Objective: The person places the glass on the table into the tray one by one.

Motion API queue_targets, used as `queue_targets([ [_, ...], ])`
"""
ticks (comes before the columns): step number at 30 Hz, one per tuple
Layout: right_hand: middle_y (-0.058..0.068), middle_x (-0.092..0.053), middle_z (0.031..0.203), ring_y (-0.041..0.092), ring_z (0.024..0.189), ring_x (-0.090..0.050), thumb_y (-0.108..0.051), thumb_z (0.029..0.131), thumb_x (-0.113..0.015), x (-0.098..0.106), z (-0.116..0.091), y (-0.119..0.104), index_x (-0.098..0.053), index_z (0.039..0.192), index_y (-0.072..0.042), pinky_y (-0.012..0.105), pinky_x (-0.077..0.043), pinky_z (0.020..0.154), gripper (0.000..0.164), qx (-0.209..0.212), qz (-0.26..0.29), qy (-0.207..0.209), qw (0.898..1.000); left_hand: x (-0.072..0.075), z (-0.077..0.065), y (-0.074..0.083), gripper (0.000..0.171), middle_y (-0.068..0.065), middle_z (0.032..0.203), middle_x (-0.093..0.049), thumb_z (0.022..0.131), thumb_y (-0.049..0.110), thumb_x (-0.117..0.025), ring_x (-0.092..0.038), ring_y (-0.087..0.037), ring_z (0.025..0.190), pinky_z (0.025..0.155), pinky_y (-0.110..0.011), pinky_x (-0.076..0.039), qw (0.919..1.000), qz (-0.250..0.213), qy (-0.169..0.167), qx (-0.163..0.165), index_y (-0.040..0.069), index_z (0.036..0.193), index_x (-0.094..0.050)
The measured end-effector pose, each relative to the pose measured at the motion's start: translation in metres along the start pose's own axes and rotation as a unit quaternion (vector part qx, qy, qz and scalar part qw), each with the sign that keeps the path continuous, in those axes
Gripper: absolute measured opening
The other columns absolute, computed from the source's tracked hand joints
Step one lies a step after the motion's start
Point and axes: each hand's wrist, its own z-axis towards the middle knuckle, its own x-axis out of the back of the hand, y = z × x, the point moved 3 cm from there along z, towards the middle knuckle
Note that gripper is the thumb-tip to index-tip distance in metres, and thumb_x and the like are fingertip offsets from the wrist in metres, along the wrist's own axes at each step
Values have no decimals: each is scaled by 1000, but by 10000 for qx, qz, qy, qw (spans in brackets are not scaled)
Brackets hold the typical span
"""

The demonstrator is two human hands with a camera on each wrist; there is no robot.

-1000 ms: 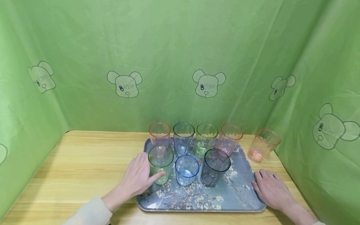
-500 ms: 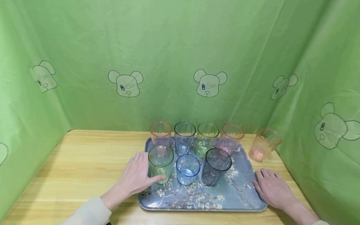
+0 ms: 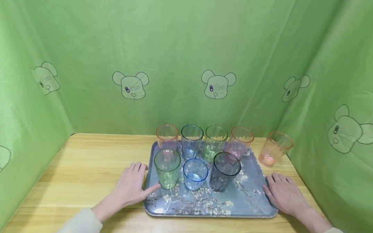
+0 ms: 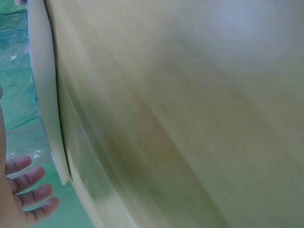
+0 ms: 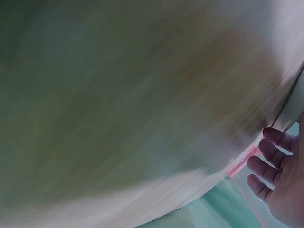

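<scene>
In the head view my left hand (image 3: 131,185) is beside the left edge of a blue floral tray (image 3: 249,206). Its fingers lie outside the tray; the thumb points over the rim toward a green glass (image 3: 167,169), with a small gap visible. My right hand (image 3: 285,194) rests against the tray's right edge, its fingers loosely extended and holding nothing. Also in the front row on the tray are a short blue glass (image 3: 195,177) and a dark grey glass (image 3: 224,172). Loosely spread fingers show in the left wrist view (image 4: 32,187) and the right wrist view (image 5: 268,164).
Behind, on the tray, stand a pink-rimmed glass (image 3: 167,136), a dark blue glass (image 3: 192,140), a second green glass (image 3: 215,143) and another pinkish glass (image 3: 240,142). An orange glass (image 3: 274,149) is on the wooden table (image 3: 91,162) to the right. Green curtains (image 3: 171,44) enclose the table.
My left hand has drawn left, away from the green glass, and its thumb no longer overlaps that glass. My right hand and the glasses look unchanged; the view shifts slightly.
</scene>
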Motion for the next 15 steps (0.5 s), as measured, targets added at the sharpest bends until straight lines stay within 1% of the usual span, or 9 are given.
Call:
queue_targets([
  [4,14,-59,94,34,90,-58,-33,91,-60,3,1,0,-59,111,0,52,-44,76,39,1,-18,30,10000,0,-6,-5,79,-14,107,-63,82,76,-50,-59,-27,100,89,-44,-53,9999,119,-50,-43,4,114,-59],
  [6,14,-59,94,34,91,-58,-33,91,-60,3,1,0,-60,111,0,52,-44,75,39,-4,-8,30,10000,0,-9,-6,77,-14,106,-63,84,74,-49,-60,-27,99,88,-44,-53,9997,215,-61,-126,3,113,-60],
  [12,12,-56,88,33,84,-58,-41,89,-62,6,0,1,-56,95,-6,49,-43,67,35,-236,-92,57,9997,-5,-18,-6,69,-14,103,-64,88,68,-50,-61,-27,94,77,-42,-56,9964,629,-287,-489,3,109,-60],
  [15,11,-54,86,32,82,-57,-45,89,-62,7,-1,3,-54,90,-8,49,-43,67,38,-308,-67,37,9995,-8,-21,-5,67,-14,104,-65,90,67,-48,-62,-28,96,78,-43,-55,9954,684,-411,-527,4,109,-60],
])
